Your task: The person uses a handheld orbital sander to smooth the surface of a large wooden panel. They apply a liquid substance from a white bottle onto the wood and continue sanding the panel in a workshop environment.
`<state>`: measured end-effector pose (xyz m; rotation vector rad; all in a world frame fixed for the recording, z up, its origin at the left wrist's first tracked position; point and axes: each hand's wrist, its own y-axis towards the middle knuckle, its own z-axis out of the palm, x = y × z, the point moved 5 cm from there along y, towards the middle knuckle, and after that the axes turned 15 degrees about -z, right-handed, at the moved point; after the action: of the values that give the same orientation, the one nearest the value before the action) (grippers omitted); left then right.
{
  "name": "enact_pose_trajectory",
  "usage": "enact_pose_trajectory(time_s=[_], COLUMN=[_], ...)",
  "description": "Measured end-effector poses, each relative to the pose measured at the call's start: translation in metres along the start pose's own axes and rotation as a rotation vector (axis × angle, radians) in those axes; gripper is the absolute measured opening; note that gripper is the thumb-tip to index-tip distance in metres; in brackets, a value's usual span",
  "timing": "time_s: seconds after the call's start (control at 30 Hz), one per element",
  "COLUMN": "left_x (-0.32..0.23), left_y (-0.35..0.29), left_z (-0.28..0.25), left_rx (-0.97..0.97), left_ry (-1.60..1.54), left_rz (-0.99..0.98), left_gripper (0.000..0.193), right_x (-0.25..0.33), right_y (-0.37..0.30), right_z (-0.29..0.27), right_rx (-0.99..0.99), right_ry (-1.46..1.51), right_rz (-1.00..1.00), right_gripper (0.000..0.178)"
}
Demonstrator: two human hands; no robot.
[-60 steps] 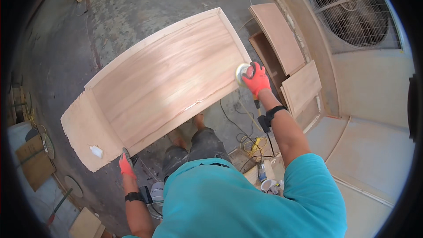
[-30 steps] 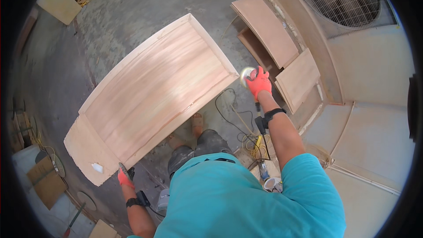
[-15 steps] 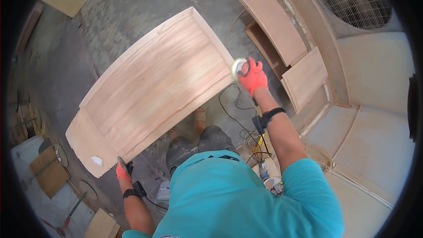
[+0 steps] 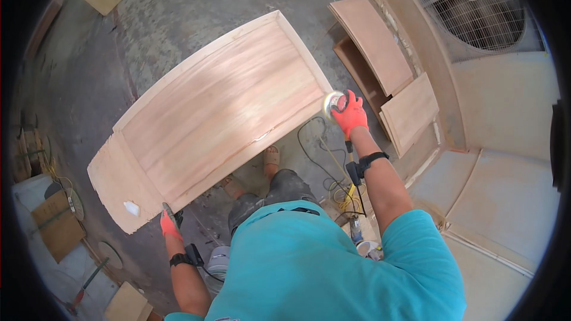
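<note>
Sander (image 4: 334, 105) back at panel (image 4: 220, 107) corner; floor (image 4: 196, 3) beyond far edge.

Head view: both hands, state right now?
Left hand: at the edge of the wooden panel; partly hidden, open or closed can't be told.
Right hand: closed, holding the round sander.

The panel (image 4: 220, 110) is wood — smooth, faintly glossy.

Compared with one second earlier, the sander (image 4: 328, 106) in the right hand (image 4: 352, 116) has shifted from just beyond to overlapping the panel's (image 4: 220, 107) near corner.
</note>
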<state>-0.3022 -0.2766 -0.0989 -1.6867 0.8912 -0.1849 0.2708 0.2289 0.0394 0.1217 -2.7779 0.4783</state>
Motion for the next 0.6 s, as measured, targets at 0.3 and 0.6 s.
enact_pose_trajectory(time_s=[0.3,0.6], left_x=[0.005,0.005], left_y=[0.020,0.032], left_z=[-0.002,-0.011], left_rx=[0.002,0.028], left_ry=[-0.063,-0.062], left_rz=[0.055,0.053], left_gripper=[0.056,0.055], right_x=[0.027,0.124], right_y=[-0.005,-0.019], right_z=[0.014,0.040], right_rx=[-0.059,0.100], right_ry=[0.006,-0.063], right_rz=[-0.046,-0.296], right_gripper=[0.086,0.082])
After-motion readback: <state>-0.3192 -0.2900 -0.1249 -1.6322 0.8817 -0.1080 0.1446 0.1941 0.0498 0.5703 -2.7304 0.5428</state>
